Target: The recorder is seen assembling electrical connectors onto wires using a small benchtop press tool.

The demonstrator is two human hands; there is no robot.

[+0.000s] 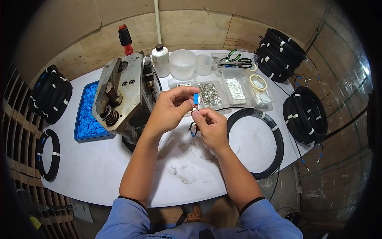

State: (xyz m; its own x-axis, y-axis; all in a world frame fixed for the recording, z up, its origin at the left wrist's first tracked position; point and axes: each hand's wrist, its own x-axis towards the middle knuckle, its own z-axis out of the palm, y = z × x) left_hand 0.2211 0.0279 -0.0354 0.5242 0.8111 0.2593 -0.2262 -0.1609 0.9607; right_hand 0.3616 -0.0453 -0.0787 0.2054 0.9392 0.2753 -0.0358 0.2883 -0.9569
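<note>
Blue connector (196,98) sat above the table (99,163)

The left hand (171,109) gripped it between thumb and fingertips, long axis near-vertical in view, lower end toward the right hand (211,126), which pinched a black cable (198,107). Lettering (164,236) marked the blue shirt (123,219).

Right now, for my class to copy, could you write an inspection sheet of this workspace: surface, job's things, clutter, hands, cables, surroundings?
Surface: white tabletop, dark scuffs toward the front.
Job's things: small blue piece and thin black cable end, close together; whether joined, cannot tell.
Clutter: metal machine, blue tray of blue pieces, white bottle, scissors, clear bins of small parts.
Hands: left hand pinches the blue piece; right hand pinches the cable end.
Cables: black coil lying right of the hands; more coils at both sides; loose ends hang at right.
Surroundings: wood-panel wall behind; slatted wood at left.
</note>
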